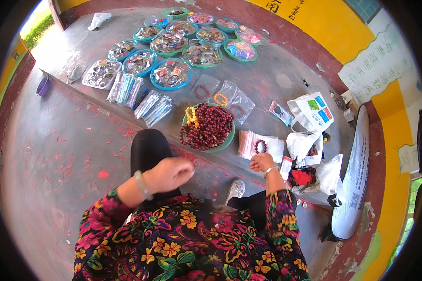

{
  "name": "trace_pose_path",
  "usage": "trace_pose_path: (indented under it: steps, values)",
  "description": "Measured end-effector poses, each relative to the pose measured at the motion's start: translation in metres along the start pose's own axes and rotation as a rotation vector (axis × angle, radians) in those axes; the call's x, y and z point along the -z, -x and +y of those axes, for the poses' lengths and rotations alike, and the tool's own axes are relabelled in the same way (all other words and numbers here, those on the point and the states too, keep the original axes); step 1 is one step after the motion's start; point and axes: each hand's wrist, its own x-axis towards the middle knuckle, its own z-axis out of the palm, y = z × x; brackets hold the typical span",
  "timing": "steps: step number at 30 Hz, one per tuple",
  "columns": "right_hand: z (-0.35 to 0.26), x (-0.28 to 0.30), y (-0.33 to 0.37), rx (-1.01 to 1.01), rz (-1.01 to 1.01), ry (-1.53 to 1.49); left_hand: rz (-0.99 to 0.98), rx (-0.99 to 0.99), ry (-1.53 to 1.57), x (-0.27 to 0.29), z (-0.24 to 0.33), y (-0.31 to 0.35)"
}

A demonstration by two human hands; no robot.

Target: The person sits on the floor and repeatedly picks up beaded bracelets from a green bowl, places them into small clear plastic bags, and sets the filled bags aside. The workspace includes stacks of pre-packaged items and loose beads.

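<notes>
My left hand (169,173) hovers over my left knee, a pale bangle on its wrist. Its fingers are curled in, and what they hold, if anything, is hidden. Beside the stack of clear and pink plastic bags (246,143), my right hand (262,162) has its fingers bent together. Just beyond those fingers is a dark red bead bracelet (260,146) over the bags; whether they grip it I cannot tell. A green basin (225,144) heaped with dark red bead bracelets (207,127) stands in front of me, with yellow bead strands (191,117) at its left.
Several basins (171,75) of small packaged items fill the raised ledge's far part. Bundles of wrapped pens (153,107) lie at left. Clear bags with bracelets (237,99) lie behind the basin. White bags (310,112) and a long silvery wrapped object (354,182) are at right.
</notes>
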Motion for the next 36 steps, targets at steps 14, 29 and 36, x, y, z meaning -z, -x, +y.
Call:
trace_pose_path:
  steps: [14, 29, 36]
  values:
    - [0.019, -0.068, 0.232, 0.302, -0.621, 0.249, -0.431, 0.435, 0.339, 0.006, 0.006, 0.228]
    - [0.012, -0.072, 0.264, 0.749, -0.567, 0.680, -0.544, 0.810, -0.003, 0.015, 0.080, 0.214]
    - [0.017, -0.071, 0.254, 0.744, -0.647, 0.833, -0.232, 0.535, -0.175, -0.010, 0.046, 0.250]
